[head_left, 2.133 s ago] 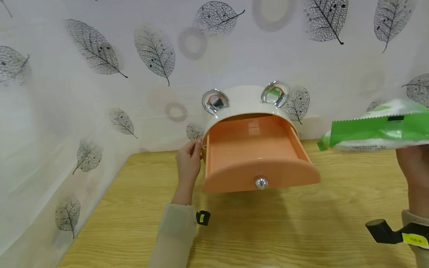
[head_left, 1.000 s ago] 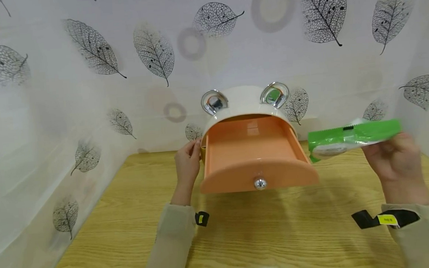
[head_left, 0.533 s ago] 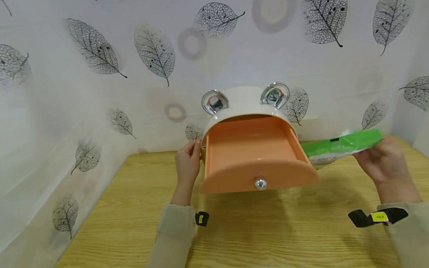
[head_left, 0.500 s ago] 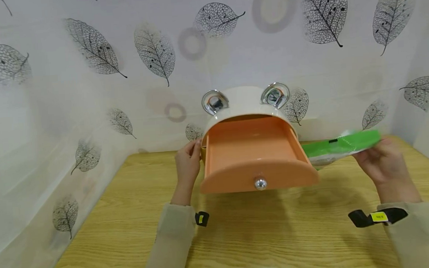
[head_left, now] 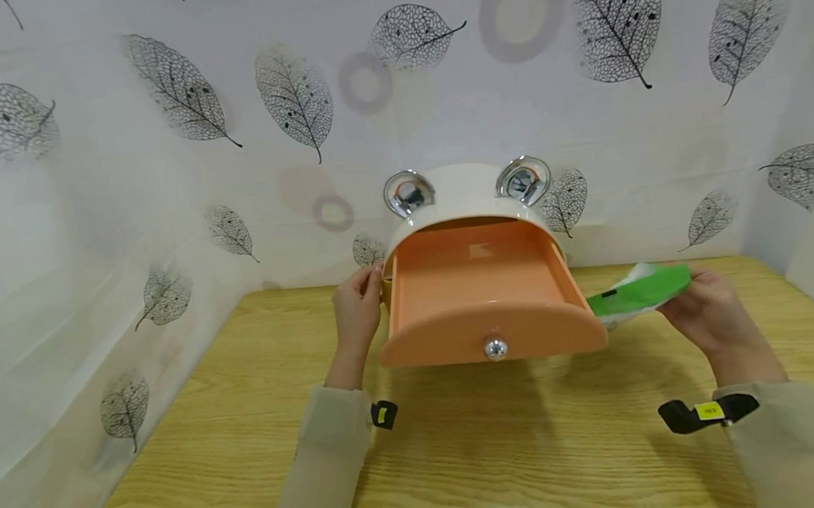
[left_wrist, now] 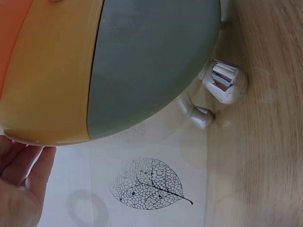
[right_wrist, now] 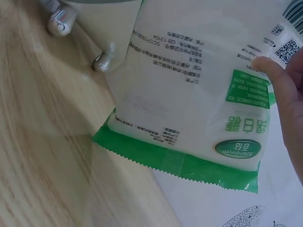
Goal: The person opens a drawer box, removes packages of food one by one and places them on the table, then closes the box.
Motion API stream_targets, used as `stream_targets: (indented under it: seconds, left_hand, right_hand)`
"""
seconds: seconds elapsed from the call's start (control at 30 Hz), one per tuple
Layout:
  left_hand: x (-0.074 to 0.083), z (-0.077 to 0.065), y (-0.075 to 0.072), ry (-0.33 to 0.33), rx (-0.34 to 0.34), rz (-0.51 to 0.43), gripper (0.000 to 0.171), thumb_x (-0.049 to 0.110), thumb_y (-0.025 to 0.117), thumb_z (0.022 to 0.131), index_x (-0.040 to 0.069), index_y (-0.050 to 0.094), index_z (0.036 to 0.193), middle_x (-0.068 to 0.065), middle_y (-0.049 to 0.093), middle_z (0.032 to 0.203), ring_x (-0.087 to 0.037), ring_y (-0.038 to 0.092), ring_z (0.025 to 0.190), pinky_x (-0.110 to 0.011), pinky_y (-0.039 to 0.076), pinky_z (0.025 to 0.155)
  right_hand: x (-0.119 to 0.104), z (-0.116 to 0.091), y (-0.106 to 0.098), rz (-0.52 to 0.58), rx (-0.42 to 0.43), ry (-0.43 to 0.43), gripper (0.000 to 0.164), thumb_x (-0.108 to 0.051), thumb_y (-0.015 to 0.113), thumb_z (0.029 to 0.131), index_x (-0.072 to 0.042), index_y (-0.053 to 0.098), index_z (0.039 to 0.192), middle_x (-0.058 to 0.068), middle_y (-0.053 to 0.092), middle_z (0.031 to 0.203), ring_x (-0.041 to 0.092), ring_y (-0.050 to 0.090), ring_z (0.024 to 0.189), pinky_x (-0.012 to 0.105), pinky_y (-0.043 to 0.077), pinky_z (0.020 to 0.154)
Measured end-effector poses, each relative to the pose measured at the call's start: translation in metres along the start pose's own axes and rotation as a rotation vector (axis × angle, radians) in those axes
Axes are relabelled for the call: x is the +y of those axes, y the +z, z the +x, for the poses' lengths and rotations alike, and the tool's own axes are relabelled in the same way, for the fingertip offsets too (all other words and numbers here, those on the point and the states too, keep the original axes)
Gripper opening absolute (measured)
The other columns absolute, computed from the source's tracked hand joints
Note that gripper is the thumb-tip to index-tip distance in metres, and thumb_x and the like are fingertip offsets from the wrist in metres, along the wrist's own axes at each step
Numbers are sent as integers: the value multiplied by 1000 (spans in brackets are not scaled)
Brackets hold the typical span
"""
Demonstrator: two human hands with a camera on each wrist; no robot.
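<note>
A small cabinet [head_left: 465, 192] with a white rounded shell and silver ring-shaped ears stands at the back of the table. Its orange top drawer [head_left: 440, 341] is pulled out, with nothing visible inside. My left hand [head_left: 357, 311] touches the cabinet's left side with its fingertips, beside the yellow drawer [left_wrist: 52, 75] in the left wrist view. To the right of the cabinet, my right hand [head_left: 715, 317] pinches a green and white bag of sugar [head_left: 640, 292], thumb on the printed face. The drawer hides the bag's far left end in the head view.
Below the yellow drawer is a grey-green one [left_wrist: 147, 61]. Silver feet [left_wrist: 225, 82] hold the cabinet up from the wooden table [head_left: 251, 450]. A pale leaf-patterned sheet [head_left: 243, 85] hangs behind and at the sides.
My right hand has carried the bag of sugar leftward and lower, in to the cabinet's right side. The left hand and the pulled-out drawer have stayed put.
</note>
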State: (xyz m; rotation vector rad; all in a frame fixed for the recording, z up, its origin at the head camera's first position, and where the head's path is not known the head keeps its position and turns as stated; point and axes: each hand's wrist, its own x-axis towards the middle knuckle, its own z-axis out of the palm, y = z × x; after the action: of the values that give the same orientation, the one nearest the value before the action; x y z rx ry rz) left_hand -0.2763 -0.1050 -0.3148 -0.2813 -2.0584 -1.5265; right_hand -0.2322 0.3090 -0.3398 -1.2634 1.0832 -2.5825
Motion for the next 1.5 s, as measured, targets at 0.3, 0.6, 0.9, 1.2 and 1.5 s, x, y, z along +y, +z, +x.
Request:
stream_targets:
  seconds: [0.3, 0.6, 0.9, 1.2, 1.5]
  left_hand:
    - [1, 0, 0, 18, 3, 11, 23, 13, 52, 90, -4, 65, 99, -18, 64, 89, -31, 60, 74, -29, 53, 56]
    - [1, 0, 0, 7, -8, -2, 24, 14, 51, 91, -3, 65, 101, -17, 64, 92, -28, 61, 76, -28, 54, 59]
    - [-1, 1, 0, 0, 1, -1, 23, 13, 52, 90, -3, 65, 100, -16, 65, 92, -25, 61, 75, -27, 54, 59]
    - [0, 0, 0, -12, -3, -4, 24, 14, 52, 90, -3, 65, 101, -16, 64, 93, -25, 60, 76, -29, 54, 60]
    - [1, -1, 0, 0, 1, 12, 23, 13, 52, 90, -3, 65, 100, -16, 65, 90, -25, 61, 73, -29, 54, 58]
  right_hand:
    - [1, -2, 0, -105, 32, 37, 49, 5, 9, 94, 11, 57, 100, 15, 59, 97, 23, 55, 90, 30, 47, 78]
    - [0, -6, -8, -31, 32, 43, 45, 2, 10, 95, 8, 53, 88, 15, 56, 90, 22, 55, 86, 29, 45, 77]
    - [-4, -12, -8, -144, 111, 90, 38, 10, 18, 93, 8, 56, 92, 13, 56, 91, 19, 57, 81, 26, 48, 75]
    - [-9, -17, -9, -417, 230, 236, 38, 15, 26, 90, 1, 62, 92, 6, 57, 90, 12, 58, 76, 20, 51, 66]
    - [-12, -19, -10, -968, 336, 513, 27, 0, 41, 92, -12, 66, 92, -7, 51, 91, 7, 51, 63, 20, 47, 52]
